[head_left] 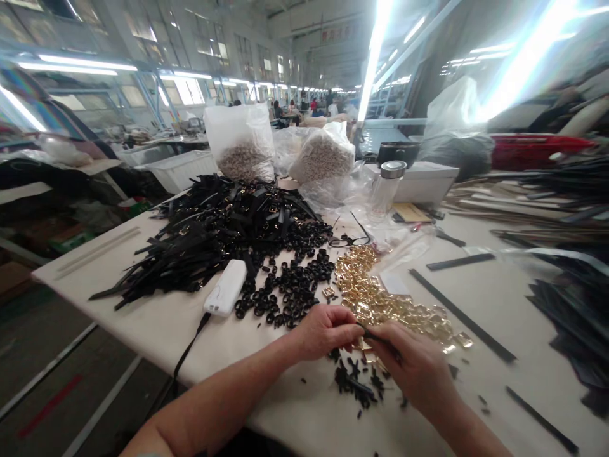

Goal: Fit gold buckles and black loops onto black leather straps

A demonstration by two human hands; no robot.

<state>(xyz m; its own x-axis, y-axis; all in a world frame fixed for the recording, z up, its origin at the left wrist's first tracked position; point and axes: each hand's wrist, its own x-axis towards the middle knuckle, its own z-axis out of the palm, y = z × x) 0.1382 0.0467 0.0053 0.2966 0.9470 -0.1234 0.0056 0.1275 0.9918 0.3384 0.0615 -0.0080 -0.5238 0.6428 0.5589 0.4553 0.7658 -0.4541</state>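
Note:
Both hands meet over the table, working on a dark strap point(370, 332) that is mostly hidden by the fingers. My left hand point(326, 329) pinches its end with thumb and fingertips. Around the rest of it, my right hand point(419, 365) is closed. Just beyond them spreads a heap of gold buckles point(366, 285). Black loops point(290, 289) lie in a pile to the left of the buckles. Small black scraps point(354, 381) are scattered under and in front of the hands.
A large pile of black straps point(228, 222) covers the left back. A white power bank point(226, 289) with a cable, eyeglasses point(349, 240), a glass bottle point(386, 187) and filled plastic bags point(240, 143) stand or lie around. Single strips point(461, 314) and stacked dark strips point(578, 330) occupy the right.

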